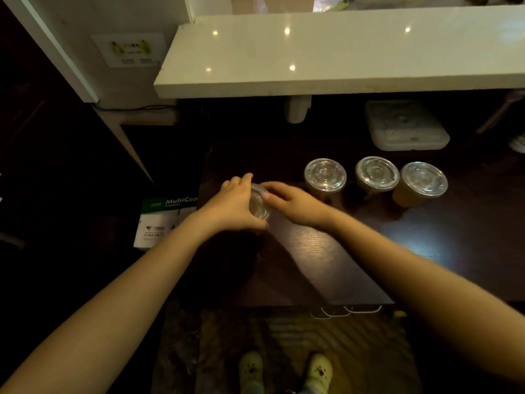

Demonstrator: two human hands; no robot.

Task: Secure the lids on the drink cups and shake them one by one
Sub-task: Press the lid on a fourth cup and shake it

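Left hand: your left hand (233, 203) wrapped the near and left side of the clear lidded cup (259, 204), its grip curled and pressed against the cup wall.
Right hand: your right hand (295, 204) lay on the cup's right side, fingers (274, 186) stretched over the lid rim, its grip pressing down on the lid.
Held cup: it stood on the dark tabletop (326, 251), left of the row of three cups and well apart from them; what it held could not be made out.
Row of cups: three clear-lidded drink cups stood side by side to the right of the held cup, the left cup (325, 175), the middle cup (377, 173) and the right cup (424, 180), the last showing an amber drink.
White container: a closed white box (406, 126) sat beyond the row, farther from you.
Shelf: a white shelf (326, 52) hung above the far edge of the tabletop.
Paper pack: a pack of copy paper (164, 220) lay left of the held cup, below tabletop level.
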